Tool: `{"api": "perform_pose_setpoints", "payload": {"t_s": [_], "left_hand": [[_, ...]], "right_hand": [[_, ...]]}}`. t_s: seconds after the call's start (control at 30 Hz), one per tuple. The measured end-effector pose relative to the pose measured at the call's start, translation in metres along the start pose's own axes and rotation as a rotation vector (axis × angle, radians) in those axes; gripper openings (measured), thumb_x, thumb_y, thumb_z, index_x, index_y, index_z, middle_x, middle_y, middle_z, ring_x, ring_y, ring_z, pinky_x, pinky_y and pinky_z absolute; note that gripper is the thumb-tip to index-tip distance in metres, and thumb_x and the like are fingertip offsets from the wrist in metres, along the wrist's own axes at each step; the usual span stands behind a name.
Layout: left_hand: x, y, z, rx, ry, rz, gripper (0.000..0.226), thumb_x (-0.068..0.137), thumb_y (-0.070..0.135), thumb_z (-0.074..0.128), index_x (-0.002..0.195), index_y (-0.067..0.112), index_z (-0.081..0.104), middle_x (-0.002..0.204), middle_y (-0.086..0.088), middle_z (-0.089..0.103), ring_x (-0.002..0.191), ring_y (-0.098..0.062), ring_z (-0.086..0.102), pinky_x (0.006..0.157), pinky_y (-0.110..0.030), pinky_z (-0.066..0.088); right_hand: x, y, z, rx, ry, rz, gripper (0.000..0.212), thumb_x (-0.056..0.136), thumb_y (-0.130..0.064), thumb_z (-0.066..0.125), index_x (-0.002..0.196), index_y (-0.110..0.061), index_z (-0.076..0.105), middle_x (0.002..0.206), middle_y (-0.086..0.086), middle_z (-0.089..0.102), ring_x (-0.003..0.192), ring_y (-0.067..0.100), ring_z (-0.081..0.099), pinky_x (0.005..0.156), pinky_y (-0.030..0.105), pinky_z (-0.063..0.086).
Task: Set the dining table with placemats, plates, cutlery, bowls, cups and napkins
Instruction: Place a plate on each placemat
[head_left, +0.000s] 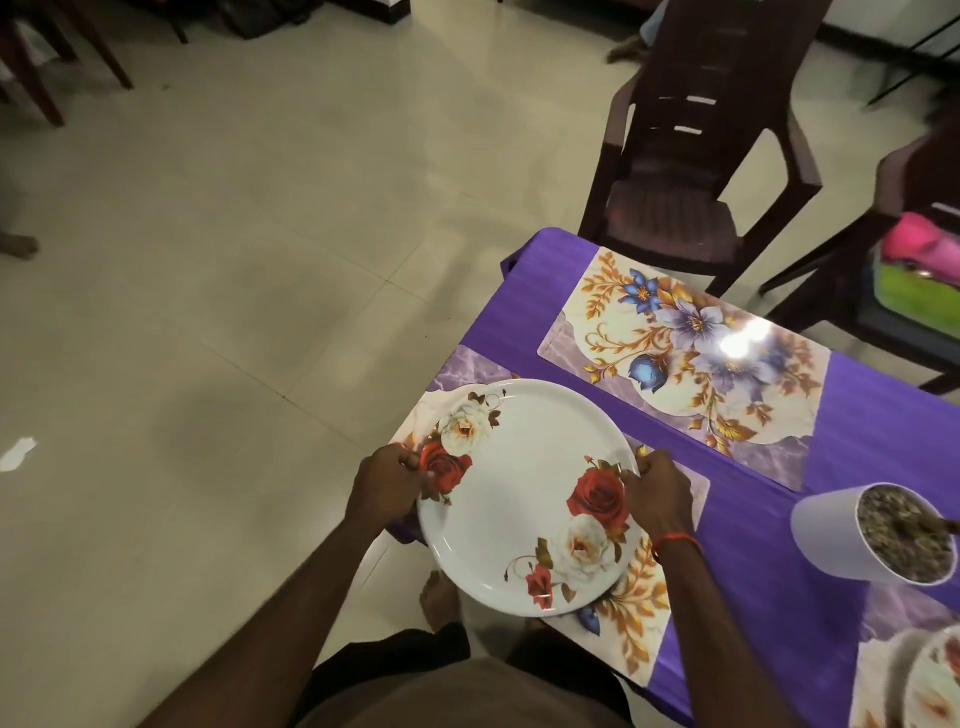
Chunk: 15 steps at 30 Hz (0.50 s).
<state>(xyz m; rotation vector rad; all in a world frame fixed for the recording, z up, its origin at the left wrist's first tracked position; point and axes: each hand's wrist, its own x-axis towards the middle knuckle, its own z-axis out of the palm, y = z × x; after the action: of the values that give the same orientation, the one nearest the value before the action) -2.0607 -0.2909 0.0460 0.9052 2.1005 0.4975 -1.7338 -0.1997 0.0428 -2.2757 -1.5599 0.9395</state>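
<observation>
The left hand (387, 480) pinches the left rim of the white rose-printed plate (519, 493), thumb on top. The plate lies between both hands, face up and round, so it has no long axis. The right hand (657, 493) grips the right rim. The plate is over the near placemat (639, 623), overhanging the purple tabletop's (753, 545) left edge.

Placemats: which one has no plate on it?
The far placemat by the brown chair: it's bare. The near one is under the held plate; the bottom-right one carries another plate.
</observation>
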Motion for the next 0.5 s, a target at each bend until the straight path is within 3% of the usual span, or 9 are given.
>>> {"api": "perform_pose_setpoints", "payload": {"t_s": [0.23, 0.37, 0.5], "left_hand": [[0.012, -0.001, -0.005, -0.050, -0.020, 0.004, 0.024, 0.076, 0.030, 0.086, 0.087, 0.018, 0.069, 0.093, 0.002, 0.073, 0.090, -0.023, 0.069, 0.084, -0.035, 0.056], [0.015, -0.001, -0.010, -0.042, -0.045, 0.002, 0.026, 0.071, 0.038, 0.085, 0.083, 0.024, 0.067, 0.088, 0.005, 0.072, 0.086, -0.023, 0.069, 0.085, -0.041, 0.058], [0.016, -0.002, -0.010, -0.032, -0.039, 0.015, 0.023, 0.079, 0.031, 0.084, 0.086, 0.019, 0.066, 0.090, 0.001, 0.071, 0.090, -0.026, 0.068, 0.087, -0.040, 0.057]], "right_hand": [[-0.001, -0.008, 0.002, 0.010, 0.037, 0.023, 0.018, 0.095, -0.015, 0.066, 0.103, -0.007, 0.053, 0.091, 0.006, 0.058, 0.084, 0.027, 0.054, 0.072, 0.032, 0.041], [-0.001, -0.010, 0.003, 0.018, 0.033, 0.026, 0.017, 0.095, -0.015, 0.066, 0.103, -0.008, 0.053, 0.092, 0.007, 0.059, 0.084, 0.026, 0.055, 0.072, 0.032, 0.042], [-0.003, -0.011, 0.006, 0.026, 0.043, 0.006, 0.016, 0.093, -0.010, 0.066, 0.099, -0.010, 0.051, 0.091, 0.006, 0.058, 0.083, 0.026, 0.055, 0.072, 0.031, 0.042]]}}
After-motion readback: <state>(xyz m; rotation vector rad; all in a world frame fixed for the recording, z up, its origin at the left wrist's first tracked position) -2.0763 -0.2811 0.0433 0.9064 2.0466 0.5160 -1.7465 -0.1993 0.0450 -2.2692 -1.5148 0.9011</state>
